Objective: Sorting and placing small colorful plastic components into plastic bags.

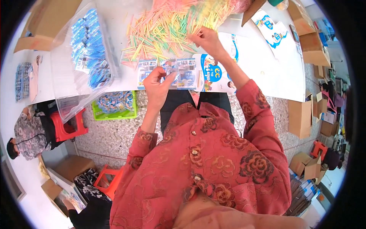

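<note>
**Pinching a packet (170,65) and reaching into a heap of sticks (158,36)**

At the left of the white bench (272,74), a clear plastic tray (61,76) carries rows of blue-and-white packets (89,45). Below the bench edge, a green crate (115,117) holds more packets. The left hand (157,84) grips the packet between thumb and bent fingers, near the bench edge. Beyond it lies the pink, yellow and green heap. The right hand (207,41) has its fingertips drawn together there; whether they pinch a stick, I cannot tell. Just nearer lies a blue-and-white bag (213,72).
</note>
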Demonstrator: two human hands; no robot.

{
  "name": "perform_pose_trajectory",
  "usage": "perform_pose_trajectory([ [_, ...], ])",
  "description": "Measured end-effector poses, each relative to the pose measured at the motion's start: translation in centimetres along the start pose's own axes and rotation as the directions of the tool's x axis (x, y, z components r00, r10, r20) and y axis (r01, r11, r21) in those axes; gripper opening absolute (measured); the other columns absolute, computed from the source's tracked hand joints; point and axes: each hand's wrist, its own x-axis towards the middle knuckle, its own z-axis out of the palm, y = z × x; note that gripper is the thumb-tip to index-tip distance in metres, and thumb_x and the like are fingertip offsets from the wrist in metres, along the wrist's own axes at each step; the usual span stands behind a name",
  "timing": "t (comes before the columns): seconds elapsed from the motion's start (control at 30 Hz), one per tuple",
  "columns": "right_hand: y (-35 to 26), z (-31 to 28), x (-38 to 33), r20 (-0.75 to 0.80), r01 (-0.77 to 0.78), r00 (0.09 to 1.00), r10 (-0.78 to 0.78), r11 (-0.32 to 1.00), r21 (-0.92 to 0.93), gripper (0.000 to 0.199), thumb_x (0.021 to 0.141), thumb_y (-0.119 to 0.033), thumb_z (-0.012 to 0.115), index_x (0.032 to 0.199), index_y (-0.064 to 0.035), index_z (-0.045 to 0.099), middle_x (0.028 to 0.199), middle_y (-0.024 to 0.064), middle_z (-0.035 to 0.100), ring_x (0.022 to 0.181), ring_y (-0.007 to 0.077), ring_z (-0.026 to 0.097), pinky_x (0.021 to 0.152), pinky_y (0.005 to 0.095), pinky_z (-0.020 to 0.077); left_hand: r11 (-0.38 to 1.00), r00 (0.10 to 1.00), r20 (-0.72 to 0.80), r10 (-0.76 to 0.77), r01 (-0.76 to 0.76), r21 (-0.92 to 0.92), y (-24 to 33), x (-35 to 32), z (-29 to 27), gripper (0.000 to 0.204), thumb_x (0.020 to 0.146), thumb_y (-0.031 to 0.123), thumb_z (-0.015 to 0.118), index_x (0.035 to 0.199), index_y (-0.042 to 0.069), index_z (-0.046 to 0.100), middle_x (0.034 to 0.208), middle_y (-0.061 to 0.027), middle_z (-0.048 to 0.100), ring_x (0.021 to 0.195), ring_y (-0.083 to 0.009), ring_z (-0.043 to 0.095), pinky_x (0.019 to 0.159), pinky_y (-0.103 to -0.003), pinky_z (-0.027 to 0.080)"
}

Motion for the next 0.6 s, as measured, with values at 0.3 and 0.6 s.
perform_pose_trajectory([
  [0.3,-9.8,-4.5,-2.5,0.232,-0.027,0.968,-0.095,0.881,0.472,0.013,0.085,-0.016,0.064,0.090,-0.0033,0.062,0.068,-0.0025,0.056,0.059,0.0031,0.047,0.052,0.0192,0.0373,0.995,0.993,0.106,-0.049,0.039,0.096,0.8,1.5,2.6,0.011,0.075,0.003,0.071,0.077,0.000,0.060,0.071,0.0018,0.058,0.066,-0.0028,0.050,0.059,-0.019,0.040],
  [0.6,-8.5,-4.0,-3.1,0.270,-0.046,0.962,-0.037,0.954,0.296,0.012,0.085,-0.014,0.064,0.089,-0.0027,0.061,0.070,-0.0020,0.057,0.060,0.0026,0.049,0.051,0.0197,0.0384,0.991,0.986,0.162,-0.029,0.008,0.130,0.6,1.7,3.5,0.009,0.076,0.004,0.070,0.080,0.000,0.062,0.072,0.0018,0.061,0.066,-0.0029,0.052,0.059,-0.019,0.041],
])
